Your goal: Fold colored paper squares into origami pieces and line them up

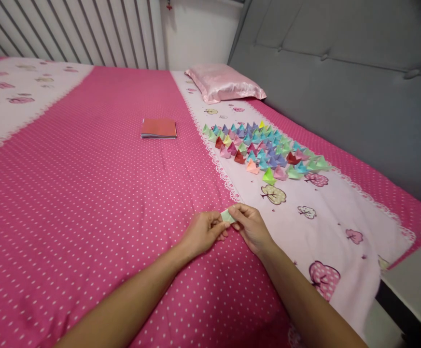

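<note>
A small folded piece of pale green paper (227,215) is pinched between my left hand (202,233) and my right hand (252,227), just above the pink polka-dot bedspread (87,193). Both hands have their fingers closed on it. Farther off to the right, several small folded paper shapes (264,147) in many colours lie in rows on the pale strip of the bedspread. A stack of square papers (159,128) with a red sheet on top lies on the pink area beyond my hands.
A pink satin pillow (225,82) lies at the head of the bed. A grey padded headboard (341,72) runs along the right. The bed's edge (395,270) drops off at the lower right. A ribbed wall stands behind.
</note>
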Demonstrator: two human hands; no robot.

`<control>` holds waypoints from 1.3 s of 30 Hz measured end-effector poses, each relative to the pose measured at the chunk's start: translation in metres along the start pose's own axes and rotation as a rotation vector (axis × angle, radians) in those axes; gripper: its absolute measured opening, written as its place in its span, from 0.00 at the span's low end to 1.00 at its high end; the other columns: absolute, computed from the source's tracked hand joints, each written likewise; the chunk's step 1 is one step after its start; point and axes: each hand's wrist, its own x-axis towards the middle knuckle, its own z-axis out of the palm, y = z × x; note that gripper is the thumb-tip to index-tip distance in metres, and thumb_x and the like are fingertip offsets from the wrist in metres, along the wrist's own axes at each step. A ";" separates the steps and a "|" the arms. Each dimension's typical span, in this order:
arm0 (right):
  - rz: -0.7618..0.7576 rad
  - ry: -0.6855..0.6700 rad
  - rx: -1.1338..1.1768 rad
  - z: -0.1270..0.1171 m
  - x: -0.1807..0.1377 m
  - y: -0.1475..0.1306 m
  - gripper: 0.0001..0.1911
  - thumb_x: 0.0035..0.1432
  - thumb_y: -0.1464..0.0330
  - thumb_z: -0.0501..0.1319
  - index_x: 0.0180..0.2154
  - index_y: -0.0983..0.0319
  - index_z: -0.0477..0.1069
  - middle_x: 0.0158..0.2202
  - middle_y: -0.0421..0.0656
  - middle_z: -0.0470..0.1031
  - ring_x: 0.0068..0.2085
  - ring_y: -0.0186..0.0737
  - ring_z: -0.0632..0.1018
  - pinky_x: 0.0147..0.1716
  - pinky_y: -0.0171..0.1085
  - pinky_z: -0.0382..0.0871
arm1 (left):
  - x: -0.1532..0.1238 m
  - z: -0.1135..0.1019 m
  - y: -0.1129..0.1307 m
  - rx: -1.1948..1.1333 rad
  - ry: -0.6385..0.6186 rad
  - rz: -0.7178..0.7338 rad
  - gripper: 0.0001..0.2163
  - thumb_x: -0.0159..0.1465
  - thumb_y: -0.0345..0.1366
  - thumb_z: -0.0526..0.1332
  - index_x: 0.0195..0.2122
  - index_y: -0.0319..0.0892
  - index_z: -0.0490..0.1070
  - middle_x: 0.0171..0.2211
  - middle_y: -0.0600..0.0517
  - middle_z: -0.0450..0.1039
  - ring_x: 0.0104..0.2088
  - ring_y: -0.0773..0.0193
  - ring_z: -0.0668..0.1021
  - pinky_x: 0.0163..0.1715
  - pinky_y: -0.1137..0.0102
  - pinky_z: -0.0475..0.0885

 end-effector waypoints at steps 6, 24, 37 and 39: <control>-0.012 -0.024 -0.048 0.002 -0.002 0.001 0.14 0.46 0.61 0.67 0.22 0.63 0.67 0.16 0.34 0.63 0.18 0.26 0.59 0.18 0.29 0.51 | -0.001 -0.001 -0.003 0.216 0.018 0.056 0.14 0.59 0.42 0.56 0.23 0.38 0.70 0.20 0.52 0.70 0.20 0.69 0.69 0.21 0.75 0.62; -0.033 -0.043 -0.181 0.003 -0.001 0.000 0.13 0.42 0.61 0.68 0.22 0.63 0.70 0.18 0.36 0.68 0.21 0.30 0.66 0.21 0.31 0.60 | 0.003 0.000 -0.004 -0.078 0.029 -0.068 0.13 0.56 0.42 0.60 0.27 0.35 0.72 0.21 0.49 0.73 0.22 0.67 0.74 0.26 0.72 0.69; -0.219 0.110 -0.285 -0.004 0.002 -0.004 0.08 0.46 0.64 0.66 0.31 0.61 0.74 0.28 0.39 0.76 0.29 0.34 0.74 0.32 0.35 0.68 | 0.001 -0.007 0.006 0.119 0.393 0.139 0.18 0.52 0.45 0.64 0.40 0.40 0.74 0.33 0.48 0.76 0.29 0.64 0.73 0.28 0.72 0.66; -0.235 0.089 -0.331 -0.003 0.001 -0.003 0.08 0.47 0.64 0.66 0.31 0.61 0.74 0.29 0.41 0.77 0.31 0.37 0.76 0.34 0.36 0.69 | 0.000 -0.008 0.008 0.156 0.464 0.178 0.17 0.52 0.45 0.64 0.40 0.41 0.75 0.34 0.48 0.76 0.29 0.64 0.73 0.29 0.72 0.66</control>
